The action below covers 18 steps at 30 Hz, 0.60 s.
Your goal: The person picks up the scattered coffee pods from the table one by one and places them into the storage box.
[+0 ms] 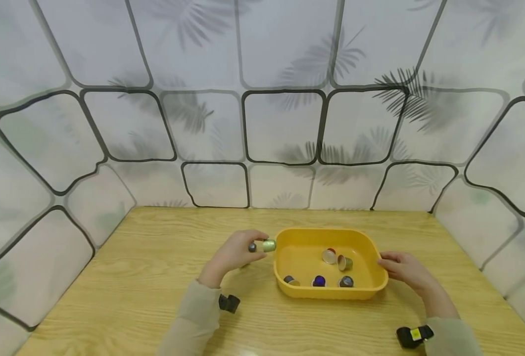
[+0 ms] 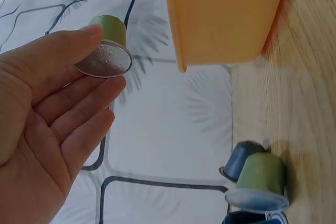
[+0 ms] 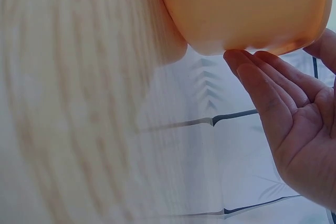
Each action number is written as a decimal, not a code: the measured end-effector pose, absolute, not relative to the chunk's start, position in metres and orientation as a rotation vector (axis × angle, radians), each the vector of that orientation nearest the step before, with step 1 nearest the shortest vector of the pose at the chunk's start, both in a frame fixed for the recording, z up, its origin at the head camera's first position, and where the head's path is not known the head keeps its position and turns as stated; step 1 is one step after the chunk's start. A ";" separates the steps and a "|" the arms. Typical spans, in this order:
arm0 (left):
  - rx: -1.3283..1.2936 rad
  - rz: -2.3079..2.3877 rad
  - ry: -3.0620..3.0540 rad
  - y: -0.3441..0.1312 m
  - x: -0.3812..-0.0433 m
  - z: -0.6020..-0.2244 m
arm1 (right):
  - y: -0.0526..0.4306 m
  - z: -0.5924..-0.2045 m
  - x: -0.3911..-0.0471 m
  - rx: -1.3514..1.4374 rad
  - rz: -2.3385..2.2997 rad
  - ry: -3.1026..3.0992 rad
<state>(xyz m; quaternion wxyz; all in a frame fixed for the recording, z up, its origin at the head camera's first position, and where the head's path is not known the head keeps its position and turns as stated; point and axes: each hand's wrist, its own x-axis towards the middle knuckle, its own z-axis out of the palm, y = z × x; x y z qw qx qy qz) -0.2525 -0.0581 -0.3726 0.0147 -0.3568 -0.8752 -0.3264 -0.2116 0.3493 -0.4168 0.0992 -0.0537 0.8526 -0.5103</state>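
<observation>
My left hand [image 1: 235,251] pinches a green coffee capsule [image 2: 111,31] between thumb and fingertips, close to the left rim of a yellow tub [image 1: 329,291]. In the left wrist view the capsule's silvery lid faces down toward the fingers. Through the gap of that hand, a dark capsule [image 1: 252,246] shows in the head view. Several capsules lie inside the tub, among them a blue one [image 1: 319,281], a dark grey one [image 1: 346,282] and one with a pale lid [image 1: 329,256]. At the tub's right end my right hand [image 1: 406,269] holds the wall, fingers outside and thumb at the rim.
On the wooden table [image 1: 124,277], a dark blue capsule [image 2: 242,157] and another green capsule [image 2: 261,179] stand together, a further dark one partly cut off below them. A patterned cloth wall [image 1: 284,128] rises behind the table and along both sides.
</observation>
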 end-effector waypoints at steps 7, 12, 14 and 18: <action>-1.151 -0.919 -2.714 -0.041 -0.254 -0.372 | 0.349 -0.417 -0.212 -0.167 -1.519 2.516; -1.173 -0.904 -2.708 -0.032 -0.257 -0.376 | 0.350 -0.417 -0.212 -0.168 -1.524 2.512; -1.189 -0.908 -2.701 -0.029 -0.258 -0.376 | 0.350 -0.417 -0.212 -0.167 -1.523 2.514; -1.198 -0.921 -2.706 -0.025 -0.258 -0.375 | 0.350 -0.418 -0.212 -0.164 -1.525 2.514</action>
